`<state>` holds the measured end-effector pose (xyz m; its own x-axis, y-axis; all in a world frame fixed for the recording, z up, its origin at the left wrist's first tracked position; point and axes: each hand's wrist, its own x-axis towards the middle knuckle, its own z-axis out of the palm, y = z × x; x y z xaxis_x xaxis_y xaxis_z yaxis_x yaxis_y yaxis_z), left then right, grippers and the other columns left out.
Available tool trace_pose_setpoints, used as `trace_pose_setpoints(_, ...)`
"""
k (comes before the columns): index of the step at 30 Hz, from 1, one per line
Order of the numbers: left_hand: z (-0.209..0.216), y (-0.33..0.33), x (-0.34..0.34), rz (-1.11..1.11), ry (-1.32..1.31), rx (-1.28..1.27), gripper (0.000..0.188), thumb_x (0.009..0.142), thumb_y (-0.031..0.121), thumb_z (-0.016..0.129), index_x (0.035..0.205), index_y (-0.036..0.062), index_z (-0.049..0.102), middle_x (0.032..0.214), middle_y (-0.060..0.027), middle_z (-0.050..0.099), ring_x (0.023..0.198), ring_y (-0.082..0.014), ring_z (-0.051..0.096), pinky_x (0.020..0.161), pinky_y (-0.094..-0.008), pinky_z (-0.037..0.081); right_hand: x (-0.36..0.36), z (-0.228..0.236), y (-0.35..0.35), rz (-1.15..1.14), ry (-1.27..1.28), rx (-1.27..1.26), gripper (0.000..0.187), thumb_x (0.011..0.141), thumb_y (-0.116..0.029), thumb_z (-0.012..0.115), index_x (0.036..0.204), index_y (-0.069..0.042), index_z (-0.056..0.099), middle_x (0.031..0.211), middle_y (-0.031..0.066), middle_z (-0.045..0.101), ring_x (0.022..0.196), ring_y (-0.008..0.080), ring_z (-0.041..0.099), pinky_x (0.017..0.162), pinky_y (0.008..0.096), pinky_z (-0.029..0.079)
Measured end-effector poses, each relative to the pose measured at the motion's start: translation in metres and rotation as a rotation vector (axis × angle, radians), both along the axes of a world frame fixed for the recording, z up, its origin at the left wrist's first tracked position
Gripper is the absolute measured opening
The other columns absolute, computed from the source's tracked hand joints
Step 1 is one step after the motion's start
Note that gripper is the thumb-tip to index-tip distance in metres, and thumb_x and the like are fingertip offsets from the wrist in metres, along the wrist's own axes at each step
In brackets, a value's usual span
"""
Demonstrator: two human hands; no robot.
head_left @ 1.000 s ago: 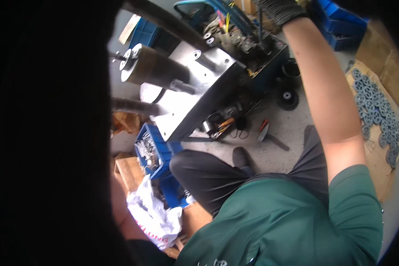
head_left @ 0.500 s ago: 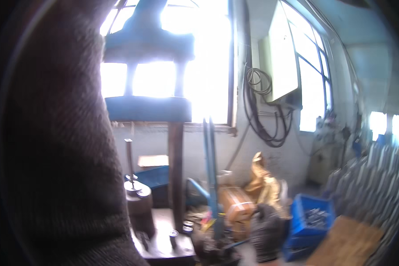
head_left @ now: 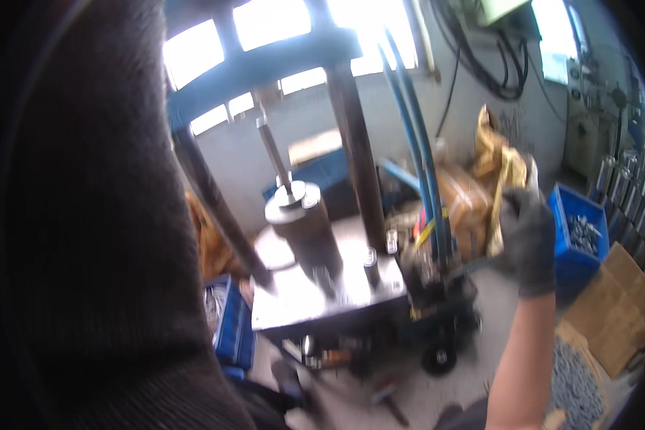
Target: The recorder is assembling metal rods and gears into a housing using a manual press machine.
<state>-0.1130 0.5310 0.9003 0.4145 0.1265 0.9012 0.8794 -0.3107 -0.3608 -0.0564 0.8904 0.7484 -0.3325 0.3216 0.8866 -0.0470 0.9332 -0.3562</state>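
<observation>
Dark knitted fabric [head_left: 93,215], a glove or sleeve, fills the left side very close up. It appears to belong to my raised left arm, and no fingers can be made out. My right hand [head_left: 529,244], in a dark grey glove, is closed at the end of a thin lever [head_left: 476,266] beside the press. The blue press frame [head_left: 265,64] stands on two dark columns. On its metal plate [head_left: 294,308] sits a thick steel cylinder [head_left: 304,229], with an upright rod [head_left: 274,154] on top. A small metal cylinder [head_left: 370,269] stands near the plate's right edge.
Blue hoses [head_left: 412,122] rise right of the press. A cardboard box [head_left: 462,201] and blue bin of metal parts [head_left: 580,233] lie beyond my right hand. Another blue bin [head_left: 233,330] stands left of the press. A sack of small grey parts [head_left: 573,380] lies lower right.
The view has tipped downward, bringing the press plate, floor and my right forearm into sight. My right hand stays closed beside the press; the dark fabric still covers the left side.
</observation>
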Motion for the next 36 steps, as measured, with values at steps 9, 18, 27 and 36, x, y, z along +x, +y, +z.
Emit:
trace_pose_setpoints(9, -0.108, -0.097, -0.030, 0.458, -0.321, -0.119, 0.048, 0.084, 0.012, 0.071, 0.128, 0.0019, 0.055, 0.133, -0.0213, 0.060, 0.121, -0.0337, 0.060, 0.100, -0.0444, 0.050, 0.040, -0.003, -0.024, -0.090, -0.271, 0.087, 0.010, 0.088, -0.009, 0.066, 0.094, -0.003, 0.071, 0.091, 0.0197, 0.072, 0.090, 0.0396, 0.069, 0.082, 0.0457, 0.056)
trace_pose_setpoints(18, -0.301, -0.082, -0.127, 0.773, -0.912, -0.329, 0.044, 0.082, 0.010, 0.078, 0.124, 0.0093, 0.065, 0.121, -0.0158, 0.064, 0.112, -0.0379, 0.063, 0.098, -0.0460, 0.052, 0.092, -0.065, -0.147, 0.412, -0.486, 0.382, 0.018, 0.078, -0.008, 0.075, 0.095, -0.010, 0.068, 0.086, 0.0092, 0.068, 0.080, 0.0315, 0.066, 0.077, 0.0449, 0.051)
trace_pose_setpoints(27, -0.319, -0.069, -0.163, 0.810, -0.826, -0.507, 0.029, 0.089, 0.014, 0.069, 0.118, 0.0135, 0.069, 0.120, -0.0199, 0.066, 0.107, -0.0429, 0.066, 0.092, -0.0505, 0.055, 0.043, -0.221, -0.175, 0.980, -1.383, 0.198, 0.040, 0.096, -0.034, 0.062, 0.126, -0.009, 0.068, 0.116, 0.0175, 0.067, 0.107, 0.0375, 0.066, 0.091, 0.0469, 0.055)
trace_pose_setpoints(36, -0.339, -0.061, -0.178, 0.782, -0.763, -0.447, 0.039, 0.079, -0.006, 0.070, 0.112, 0.0136, 0.063, 0.111, -0.0131, 0.066, 0.099, -0.0364, 0.069, 0.083, -0.0447, 0.059, 0.034, -0.246, -0.175, 0.910, -1.612, 0.302, 0.045, 0.099, -0.040, 0.061, 0.130, -0.008, 0.067, 0.112, 0.0188, 0.069, 0.104, 0.0381, 0.067, 0.091, 0.0482, 0.055)
